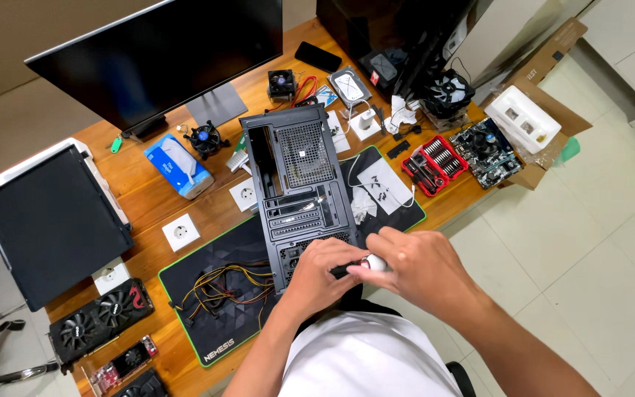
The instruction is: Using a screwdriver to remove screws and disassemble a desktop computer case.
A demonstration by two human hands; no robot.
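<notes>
A black computer case [299,184] lies on its side on a dark desk mat [214,309], its perforated rear panel facing up. My left hand [321,272] rests on the case's near end, fingers curled around a dark screwdriver shaft. My right hand [413,268] grips the screwdriver's white-tipped handle [373,262] just beside the left hand. The tool's tip is hidden under my fingers.
A monitor [156,51] stands at the back. A tissue box [178,165], cooler fans [206,138], wall sockets [181,232], a red screwdriver bit set [435,163], a motherboard [488,151] and a cardboard box [545,125] surround the case. Graphics cards [101,316] and a black side panel [49,224] lie left.
</notes>
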